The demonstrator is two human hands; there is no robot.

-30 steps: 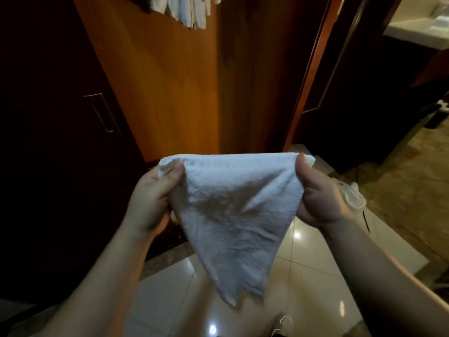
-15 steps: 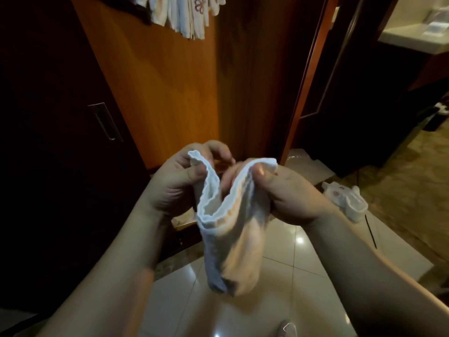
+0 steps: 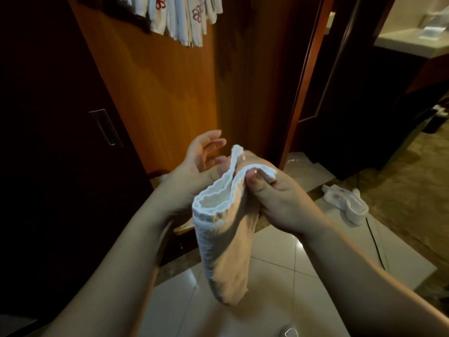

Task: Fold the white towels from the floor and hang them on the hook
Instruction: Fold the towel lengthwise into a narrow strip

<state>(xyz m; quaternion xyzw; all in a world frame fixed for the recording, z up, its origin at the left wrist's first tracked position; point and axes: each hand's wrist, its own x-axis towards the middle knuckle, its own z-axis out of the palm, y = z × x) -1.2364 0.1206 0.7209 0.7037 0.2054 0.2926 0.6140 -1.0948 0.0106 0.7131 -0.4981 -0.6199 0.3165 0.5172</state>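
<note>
right hand (image 3: 279, 203) is pinching the folded towel (image 3: 223, 229) at its top edge, thumb curled over the hem. towel is hanging long axis straight down below those fingers. left hand (image 3: 201, 164) is sitting just beside it, behind the fold, fingers spread and gripping nothing. hung towels (image 3: 179, 18) are waiting well above both hands, so right hand is likely carrying it up.

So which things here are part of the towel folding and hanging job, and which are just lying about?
Part of the job:
- folded white towel, pinched by the right hand
- left hand, open beside it
- hung towels at the top
- crumpled towel on the floor

Just there:
- dark cabinet door handle
- bathroom counter
</note>
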